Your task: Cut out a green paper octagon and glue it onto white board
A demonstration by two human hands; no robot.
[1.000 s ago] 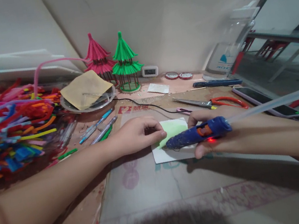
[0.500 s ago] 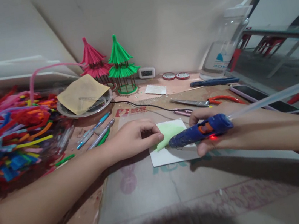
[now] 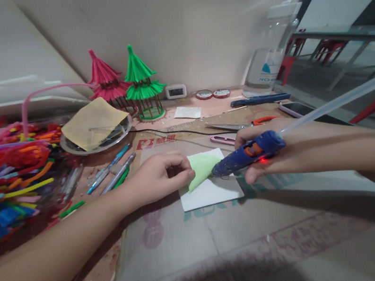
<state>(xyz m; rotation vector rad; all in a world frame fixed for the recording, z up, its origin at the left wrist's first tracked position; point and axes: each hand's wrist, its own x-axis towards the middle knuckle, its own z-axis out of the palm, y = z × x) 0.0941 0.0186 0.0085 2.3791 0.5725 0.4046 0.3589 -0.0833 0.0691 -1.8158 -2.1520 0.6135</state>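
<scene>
My left hand [image 3: 167,177] pinches the left edge of a light green sheet [image 3: 202,167], thumb and forefinger pressed together. The sheet's near edge looks slightly raised off a white square board [image 3: 211,194], which lies under it. In my right hand [image 3: 269,155] is a dark blue hot glue gun [image 3: 235,157] with an orange part and a glowing red light. Its nozzle points left and down at the near right edge of the green sheet. A long translucent glue stick [image 3: 339,103] sticks out of its back end.
Cardboard [image 3: 180,266] covers the worktop. Scissors [image 3: 231,126], a pink cutter [image 3: 222,140] and a phone [image 3: 307,111] lie behind my right hand. Green [image 3: 143,80] and pink [image 3: 105,77] pagoda models stand by the wall. Colourful pipe cleaners [image 3: 6,175] pile up left, beside a plate [image 3: 102,147].
The glue gun's nozzle has shifted right along the green sheet's near edge. My left hand keeps its pinch on the sheet. The whole view has swung slightly right.
</scene>
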